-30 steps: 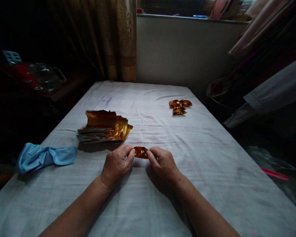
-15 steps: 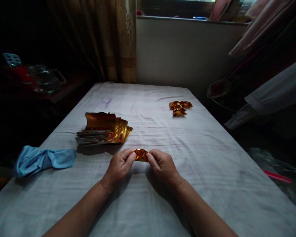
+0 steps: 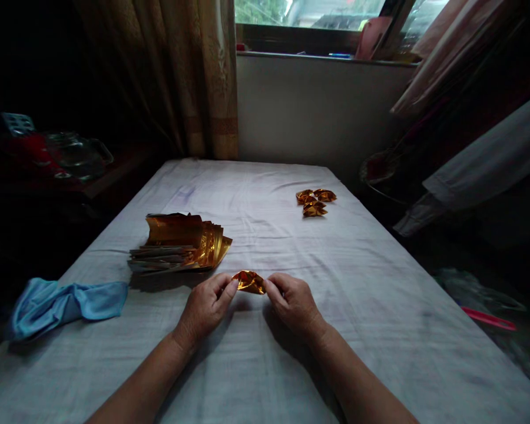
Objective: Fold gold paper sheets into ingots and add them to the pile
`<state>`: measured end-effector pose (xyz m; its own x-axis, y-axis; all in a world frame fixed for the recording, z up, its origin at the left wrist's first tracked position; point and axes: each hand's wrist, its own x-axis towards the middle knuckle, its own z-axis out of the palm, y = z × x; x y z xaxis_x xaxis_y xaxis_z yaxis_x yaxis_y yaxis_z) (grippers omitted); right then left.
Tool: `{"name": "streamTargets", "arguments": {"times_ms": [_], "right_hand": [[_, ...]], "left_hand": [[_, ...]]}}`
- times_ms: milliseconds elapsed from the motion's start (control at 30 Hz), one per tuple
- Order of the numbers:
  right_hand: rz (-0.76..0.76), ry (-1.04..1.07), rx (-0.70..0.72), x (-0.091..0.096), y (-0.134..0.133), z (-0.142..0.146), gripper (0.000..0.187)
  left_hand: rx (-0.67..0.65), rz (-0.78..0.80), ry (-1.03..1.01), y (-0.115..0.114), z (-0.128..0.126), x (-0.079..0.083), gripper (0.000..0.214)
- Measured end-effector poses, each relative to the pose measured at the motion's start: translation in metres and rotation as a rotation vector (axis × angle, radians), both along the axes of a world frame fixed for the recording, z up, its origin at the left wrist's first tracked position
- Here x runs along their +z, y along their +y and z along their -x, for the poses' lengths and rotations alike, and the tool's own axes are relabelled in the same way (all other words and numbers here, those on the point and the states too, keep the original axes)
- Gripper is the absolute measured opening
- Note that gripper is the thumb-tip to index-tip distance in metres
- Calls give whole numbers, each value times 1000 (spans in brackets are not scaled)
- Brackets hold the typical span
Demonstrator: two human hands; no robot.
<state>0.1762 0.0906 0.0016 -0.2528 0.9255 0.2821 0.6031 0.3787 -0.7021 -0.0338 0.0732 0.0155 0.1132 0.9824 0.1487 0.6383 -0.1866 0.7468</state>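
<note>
A small folded piece of gold foil paper (image 3: 248, 281) is pinched between both hands just above the white cloth. My left hand (image 3: 204, 308) grips its left end with thumb and fingers closed. At its right end my right hand (image 3: 292, 303) pinches it the same way. A stack of flat gold foil sheets (image 3: 181, 249) lies to the left, beyond my left hand. Three folded gold pieces (image 3: 314, 201) sit in a small group farther back on the right.
A white cloth covers the table (image 3: 265, 365). A crumpled blue cloth (image 3: 66, 299) lies near the left edge. A glass jug (image 3: 77, 154) stands on a dark side surface at the left. Curtain, wall and window sill are behind; hanging fabric is at the right.
The view has tilted up, showing more of the window. Both hands keep hold of the gold piece, which has turned slightly between the fingers.
</note>
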Motion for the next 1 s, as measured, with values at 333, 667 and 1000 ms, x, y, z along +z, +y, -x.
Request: {"name": "streamTargets", "arguments": {"times_ms": [333,667,1000], "right_hand": [[-242,133,-108,-20,12,-7,23],[-155,238,-148,-20,13,-4,22],[129,180,-212,-6,7,11,36]], "left_hand": [[40,-43,26,3,6,-11,38],[60,-130,-15,0,3,-16,25],[30,-136,-64,1,1,-22,46]]}}
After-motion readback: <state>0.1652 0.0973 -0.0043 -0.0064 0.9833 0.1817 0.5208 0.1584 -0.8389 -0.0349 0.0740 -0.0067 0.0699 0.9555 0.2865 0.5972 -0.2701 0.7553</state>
